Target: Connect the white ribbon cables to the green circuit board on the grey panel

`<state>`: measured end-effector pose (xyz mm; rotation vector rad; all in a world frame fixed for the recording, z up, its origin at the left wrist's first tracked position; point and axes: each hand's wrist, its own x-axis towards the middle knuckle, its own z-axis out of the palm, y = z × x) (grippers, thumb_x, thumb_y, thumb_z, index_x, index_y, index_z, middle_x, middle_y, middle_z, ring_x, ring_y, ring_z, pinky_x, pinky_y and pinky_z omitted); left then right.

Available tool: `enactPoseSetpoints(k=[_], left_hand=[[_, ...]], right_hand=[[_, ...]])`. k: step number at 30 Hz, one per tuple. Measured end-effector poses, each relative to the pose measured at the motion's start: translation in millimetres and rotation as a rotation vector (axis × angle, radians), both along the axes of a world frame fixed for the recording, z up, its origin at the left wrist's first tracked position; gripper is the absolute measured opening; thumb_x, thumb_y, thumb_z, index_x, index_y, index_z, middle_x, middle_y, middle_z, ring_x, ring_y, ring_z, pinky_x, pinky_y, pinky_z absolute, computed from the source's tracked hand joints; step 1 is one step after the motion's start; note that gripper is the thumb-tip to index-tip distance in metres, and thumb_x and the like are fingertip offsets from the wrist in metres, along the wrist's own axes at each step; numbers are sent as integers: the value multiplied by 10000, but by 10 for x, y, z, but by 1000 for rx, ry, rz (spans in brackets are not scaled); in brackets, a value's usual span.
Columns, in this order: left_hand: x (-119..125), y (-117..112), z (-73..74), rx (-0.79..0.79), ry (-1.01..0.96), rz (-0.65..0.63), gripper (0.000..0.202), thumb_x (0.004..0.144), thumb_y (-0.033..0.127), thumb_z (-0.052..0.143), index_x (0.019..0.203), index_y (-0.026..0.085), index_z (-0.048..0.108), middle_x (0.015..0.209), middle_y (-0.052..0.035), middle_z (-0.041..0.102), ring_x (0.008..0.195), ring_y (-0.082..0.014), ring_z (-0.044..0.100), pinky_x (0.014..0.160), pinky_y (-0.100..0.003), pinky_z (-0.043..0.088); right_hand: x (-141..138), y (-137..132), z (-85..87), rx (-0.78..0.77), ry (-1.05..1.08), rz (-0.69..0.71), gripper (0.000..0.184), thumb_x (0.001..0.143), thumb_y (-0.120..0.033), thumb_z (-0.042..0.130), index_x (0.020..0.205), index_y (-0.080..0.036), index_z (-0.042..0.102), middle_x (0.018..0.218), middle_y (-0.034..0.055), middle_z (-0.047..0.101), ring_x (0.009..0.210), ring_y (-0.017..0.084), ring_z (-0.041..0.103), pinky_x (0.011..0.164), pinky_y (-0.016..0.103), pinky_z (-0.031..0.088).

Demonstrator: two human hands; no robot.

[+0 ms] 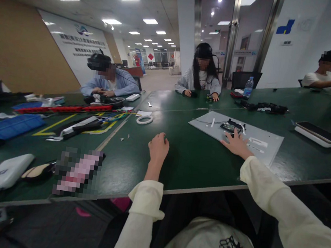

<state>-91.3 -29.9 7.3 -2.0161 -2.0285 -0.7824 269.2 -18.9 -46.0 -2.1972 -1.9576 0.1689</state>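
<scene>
On the green table (pixel 192 152), my left hand (pixel 158 148) rests with its fingers curled in. Whether anything small is inside them cannot be made out. Farther right, my right hand (pixel 237 145) reaches over a light grey board (pixel 205 125), its fingers spread. Their tips are at the near side of a small black device (pixel 227 125) with exposed inner parts, partly covered by the fingers. White strips (pixel 258 142) lie on the board right of that hand. A white ring (pixel 144 122), like a tape roll, lies beyond my left hand.
At left are a blue tray (pixel 8 126), a red strip (pixel 59 108), cables and a white power bank (pixel 2 175). A phone on a white box (pixel 317 136) is at right. Several people sit around the table, with a water bottle (pixel 248 87) at the far side.
</scene>
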Motion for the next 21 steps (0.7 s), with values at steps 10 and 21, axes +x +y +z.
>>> enactPoseSetpoints(k=[10,21], left_hand=[[48,-40,-39,-91,131,9,304,925,185,372,1156,188,570,1127,-115,637,1071,-244,587,949,-416,405],[48,-83,-34,-137,137,42,332,919,137,348,1165,189,566,1114,-121,641,1072,-242,590,947,-408,405]], right_hand=[[537,235,-184,72,94,-448,777,855,-723,278,1411,-207,446,1572,239,7,1353,577,124,925,809,77],[1110,294,-365,143,134,-695,737,865,-658,355,1406,-169,462,1573,235,-55,1347,558,73,943,749,53]])
